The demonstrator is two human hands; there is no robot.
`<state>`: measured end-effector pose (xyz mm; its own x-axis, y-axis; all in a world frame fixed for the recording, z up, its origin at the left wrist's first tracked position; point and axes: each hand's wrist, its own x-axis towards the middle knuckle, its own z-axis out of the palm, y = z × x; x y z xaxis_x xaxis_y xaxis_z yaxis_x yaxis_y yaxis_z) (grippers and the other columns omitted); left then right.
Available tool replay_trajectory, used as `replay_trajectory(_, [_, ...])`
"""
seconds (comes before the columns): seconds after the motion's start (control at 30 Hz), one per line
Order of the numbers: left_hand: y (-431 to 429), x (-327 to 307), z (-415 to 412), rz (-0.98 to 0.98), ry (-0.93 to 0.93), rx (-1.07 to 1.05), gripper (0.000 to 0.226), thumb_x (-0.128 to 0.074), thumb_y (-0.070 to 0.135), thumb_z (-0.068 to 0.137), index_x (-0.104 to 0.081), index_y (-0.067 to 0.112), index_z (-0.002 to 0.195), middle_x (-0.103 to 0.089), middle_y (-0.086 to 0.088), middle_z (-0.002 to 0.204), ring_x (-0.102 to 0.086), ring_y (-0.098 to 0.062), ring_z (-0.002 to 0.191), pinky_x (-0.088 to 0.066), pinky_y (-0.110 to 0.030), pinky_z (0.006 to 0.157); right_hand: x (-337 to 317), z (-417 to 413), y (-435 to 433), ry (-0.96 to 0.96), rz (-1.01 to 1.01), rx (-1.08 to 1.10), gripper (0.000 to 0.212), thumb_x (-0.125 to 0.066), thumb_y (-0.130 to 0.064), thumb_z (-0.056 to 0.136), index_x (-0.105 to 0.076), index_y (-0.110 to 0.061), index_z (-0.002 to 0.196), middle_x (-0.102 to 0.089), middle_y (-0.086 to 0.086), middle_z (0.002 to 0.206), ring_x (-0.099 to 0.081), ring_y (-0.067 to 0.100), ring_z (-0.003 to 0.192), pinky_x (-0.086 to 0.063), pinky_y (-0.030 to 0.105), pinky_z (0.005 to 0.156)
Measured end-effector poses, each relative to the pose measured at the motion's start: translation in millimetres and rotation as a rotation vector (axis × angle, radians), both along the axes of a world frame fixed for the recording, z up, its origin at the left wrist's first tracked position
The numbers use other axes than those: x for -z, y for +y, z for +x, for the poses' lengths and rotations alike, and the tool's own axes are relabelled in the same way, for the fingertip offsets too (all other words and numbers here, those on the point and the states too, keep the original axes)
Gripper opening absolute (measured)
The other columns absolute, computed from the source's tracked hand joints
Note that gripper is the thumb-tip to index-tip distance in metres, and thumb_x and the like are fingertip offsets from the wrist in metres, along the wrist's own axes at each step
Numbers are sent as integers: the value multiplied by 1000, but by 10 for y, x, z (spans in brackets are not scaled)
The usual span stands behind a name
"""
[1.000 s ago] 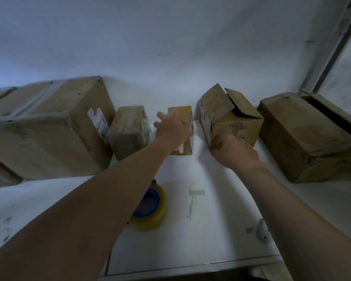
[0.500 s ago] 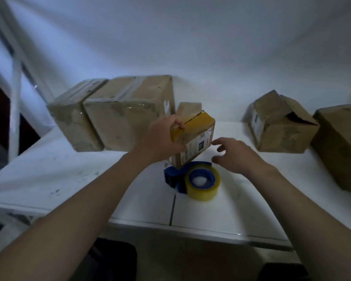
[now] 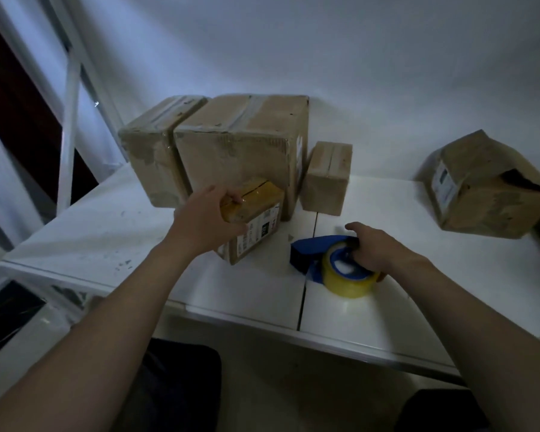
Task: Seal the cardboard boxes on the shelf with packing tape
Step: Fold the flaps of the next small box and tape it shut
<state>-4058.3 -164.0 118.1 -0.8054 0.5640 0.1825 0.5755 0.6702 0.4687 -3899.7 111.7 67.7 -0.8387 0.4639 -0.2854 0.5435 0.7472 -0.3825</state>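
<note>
1. Head view, left side: the left hand (image 3: pixel 205 221) has its fingers curled over the near top edge of a small brown cardboard box with a yellow-taped top and a white printed label (image 3: pixel 256 222), gripping it. The box is tilted, its lower corner at the white shelf surface (image 3: pixel 106 232), just in front of the bigger boxes.
2. Centre right: the right hand (image 3: pixel 378 247) is wrapped around a blue tape dispenser loaded with a yellowish roll of packing tape (image 3: pixel 343 272). The dispenser lies on the shelf, to the right of the small box and apart from it.
3. Back of the shelf: two large brown cardboard boxes with taped seams (image 3: pixel 240 145) stand side by side, touching. A smaller taped brown box (image 3: pixel 328 176) sits just to their right.
4. Far right: a brown cardboard box with loose, partly open top flaps (image 3: pixel 487 188) stands well apart from the others.
</note>
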Motion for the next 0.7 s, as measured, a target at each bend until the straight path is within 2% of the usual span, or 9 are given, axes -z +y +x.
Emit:
replay_trajectory(0.13, [-2, 102, -76, -41, -76, 37, 47, -83, 41, 68, -55, 38, 105, -50, 9, 110, -54, -18, 101, -48, -36, 79, 29, 55, 39, 23, 35, 14, 35, -59, -12, 90, -54, -20, 124, -62, 10, 124, -61, 28, 104, -53, 34, 76])
replay_trajectory(0.2, [-2, 127, -91, -40, -128, 57, 57, -84, 37, 70, -53, 33, 118, -52, 6, 118, -54, -18, 105, -49, -36, 81, -15, 113, 37, 57, -12, 105, 27, -61, -12, 90, -48, -17, 113, -61, 11, 111, -61, 28, 93, -52, 34, 66])
replay_trajectory(0.3, [42, 124, -34, -56, -177, 116, 86, -86, 35, 71, -38, 30, 143, -48, 6, 129, -51, -16, 113, -49, -34, 88, -192, 258, 74, 207, -147, 239, 31, -62, -5, 88, -42, -17, 109, -61, 12, 94, -66, 33, 75, -54, 38, 48])
replay_trajectory(0.37, [117, 127, 35, -77, -198, 191, 88, -86, 30, 73, -37, 28, 146, -48, 6, 132, -49, -13, 114, -45, -28, 88, -343, 383, 114, 359, -185, 265, 36, -60, 2, 84, -44, -20, 108, -63, 11, 89, -67, 34, 70, -57, 46, 52])
replay_trajectory(0.43, [212, 142, 126, -92, -222, 285, 85, -85, 26, 75, -39, 30, 146, -48, 6, 138, -49, -10, 116, -43, -25, 88, -491, 476, 134, 514, -174, 255, 45, -59, 7, 81, -48, -26, 109, -64, 8, 93, -65, 32, 74, -56, 50, 59])
replay_trajectory(0.5, [328, 156, 218, -110, -243, 366, 84, -84, 21, 76, -39, 30, 147, -45, 7, 142, -46, -9, 120, -44, -25, 93, -620, 530, 136, 659, -173, 262, 53, -59, 11, 81, -51, -29, 114, -61, 2, 100, -63, 23, 79, -54, 43, 60])
replay_trajectory(0.6, [527, 188, 286, -113, -269, 445, 79, -78, 15, 82, -38, 33, 147, -40, 7, 149, -43, -13, 129, -45, -38, 106, -764, 547, 131, 786, -146, 252, 60, -60, 13, 81, -56, -28, 125, -59, -4, 107, -60, 9, 83, -50, 20, 59])
replay_trajectory(0.63, [578, 195, 306, -114, -274, 453, 77, -76, 14, 84, -37, 34, 147, -38, 6, 152, -40, -16, 134, -43, -42, 109, -782, 531, 131, 799, -116, 239, 63, -61, 13, 81, -57, -28, 128, -59, -4, 111, -60, 11, 86, -49, 17, 61])
replay_trajectory(0.7, [660, 178, 335, -104, -284, 467, 74, -74, 15, 86, -37, 35, 147, -34, 5, 155, -29, -20, 144, -32, -49, 117, -799, 481, 133, 817, -52, 222, 66, -62, 11, 81, -58, -32, 131, -58, -3, 116, -60, 16, 92, -51, 21, 71])
